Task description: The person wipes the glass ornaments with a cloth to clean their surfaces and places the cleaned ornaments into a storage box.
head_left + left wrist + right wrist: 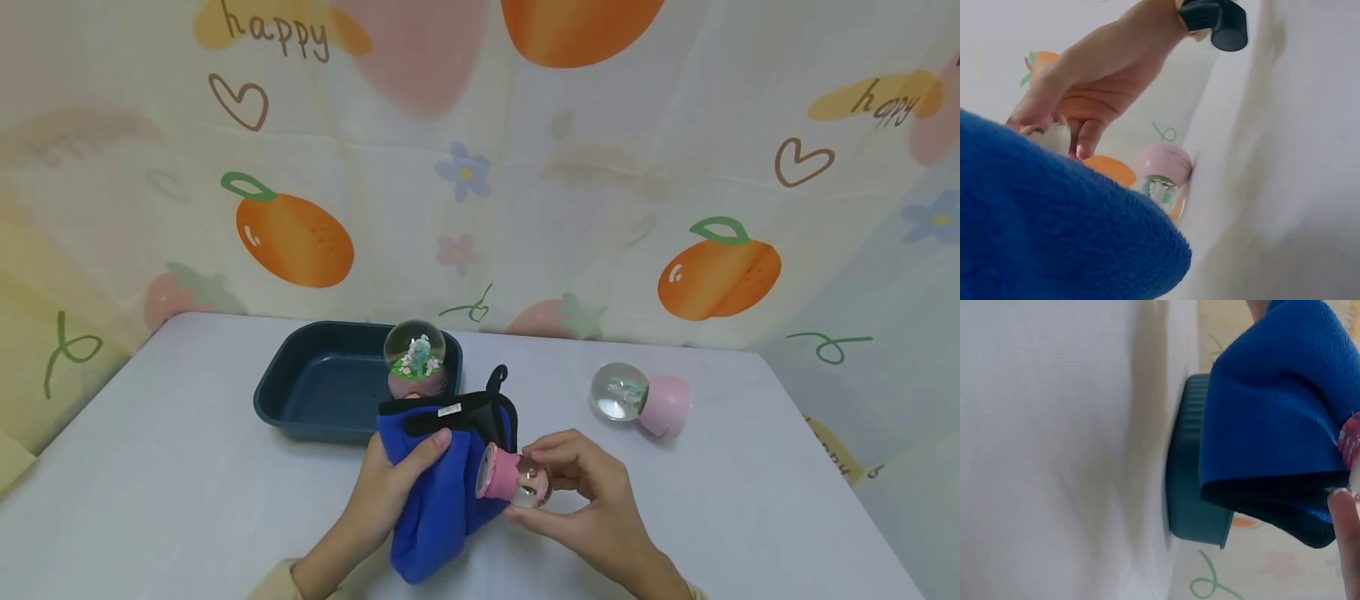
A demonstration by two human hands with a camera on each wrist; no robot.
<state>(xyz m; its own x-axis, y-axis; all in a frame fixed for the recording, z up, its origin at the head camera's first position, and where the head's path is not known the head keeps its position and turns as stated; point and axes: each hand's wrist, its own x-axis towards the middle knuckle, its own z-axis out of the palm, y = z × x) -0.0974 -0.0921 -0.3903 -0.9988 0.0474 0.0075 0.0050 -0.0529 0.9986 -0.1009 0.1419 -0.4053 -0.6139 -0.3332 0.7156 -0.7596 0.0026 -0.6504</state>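
My left hand grips a blue plush cloth with black edging and a loop, its thumb pressed on the front. Between the thumb and fingers of my right hand is a small snow globe, tilted sideways, its pink base toward the cloth. In the right wrist view the cloth hangs beside that pink base, which is cut by the frame edge. The cloth hides most of the left wrist view, where my right hand shows behind it.
A dark teal tray stands at the back left. At its right end a larger snow globe with a pink base sits upright, partly behind the cloth. Another snow globe lies on its side on the white table at the right.
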